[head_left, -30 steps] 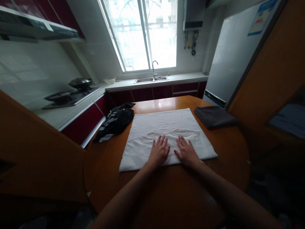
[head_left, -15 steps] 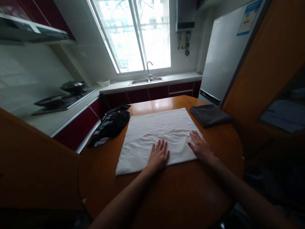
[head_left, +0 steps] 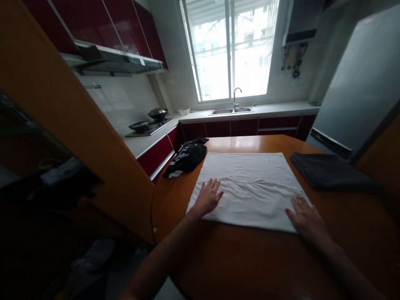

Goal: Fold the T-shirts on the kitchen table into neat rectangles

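Note:
A white cloth (head_left: 250, 166) lies spread on the brown wooden table, with wrinkles running across its nearer half. My left hand (head_left: 207, 197) rests on the cloth near its left edge, palm down and fingers apart. At the cloth's right front corner my right hand (head_left: 306, 216) lies with spread fingers. Neither hand grips anything.
Black clothing (head_left: 189, 157) lies at the table's (head_left: 243, 258) left far edge. A folded dark grey cloth (head_left: 333, 171) is on the right. Beyond stand a counter with a sink (head_left: 231, 111), a stove (head_left: 150, 127) with pans, and a fridge (head_left: 353, 83).
The view has turned left. My left hand has slid across the cloth toward its left edge. My right hand remains near the cloth's right edge, now closer to the front corner.

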{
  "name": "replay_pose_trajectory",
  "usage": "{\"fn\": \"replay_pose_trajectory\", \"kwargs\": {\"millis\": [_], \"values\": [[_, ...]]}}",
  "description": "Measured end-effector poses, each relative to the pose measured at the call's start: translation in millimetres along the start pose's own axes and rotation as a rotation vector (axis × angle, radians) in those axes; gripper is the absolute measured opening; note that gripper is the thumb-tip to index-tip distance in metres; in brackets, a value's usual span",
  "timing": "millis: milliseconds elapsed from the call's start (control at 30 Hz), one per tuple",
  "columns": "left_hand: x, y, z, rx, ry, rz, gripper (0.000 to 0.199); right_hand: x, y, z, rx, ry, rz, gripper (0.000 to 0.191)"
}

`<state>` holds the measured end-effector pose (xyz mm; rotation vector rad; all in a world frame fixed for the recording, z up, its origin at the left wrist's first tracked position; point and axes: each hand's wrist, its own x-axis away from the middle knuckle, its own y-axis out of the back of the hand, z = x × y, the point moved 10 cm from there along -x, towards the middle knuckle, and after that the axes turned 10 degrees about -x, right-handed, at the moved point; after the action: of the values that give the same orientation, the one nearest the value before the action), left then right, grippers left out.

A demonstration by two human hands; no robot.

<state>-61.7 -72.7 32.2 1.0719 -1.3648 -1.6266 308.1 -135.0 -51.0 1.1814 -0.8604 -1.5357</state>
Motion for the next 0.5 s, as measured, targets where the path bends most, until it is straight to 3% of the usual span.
{"fn": "replay_pose_trajectory", "kwargs": {"millis": [67,133,267,500], "values": [[9.6,-12.5,32.4,-0.052,0.085,0.020,0.056,0.0,0.4,0.4,-0.004,-0.004,0.005,0.068],[17.0,-20.7,51.3,-0.078,0.133,0.000,0.055,-0.1,1.1,0.7,-0.004,-0.012,0.011,0.069],[21.1,-21.7,55.9,-0.079,0.126,-0.075,0.052,-0.3,3.4,1.6,-0.008,-0.025,0.018,0.068],[20.1,-27.3,60.7,-0.021,0.134,-0.026,0.051,-1.4,13.5,9.5,-0.029,-0.036,0.029,0.065]]}}
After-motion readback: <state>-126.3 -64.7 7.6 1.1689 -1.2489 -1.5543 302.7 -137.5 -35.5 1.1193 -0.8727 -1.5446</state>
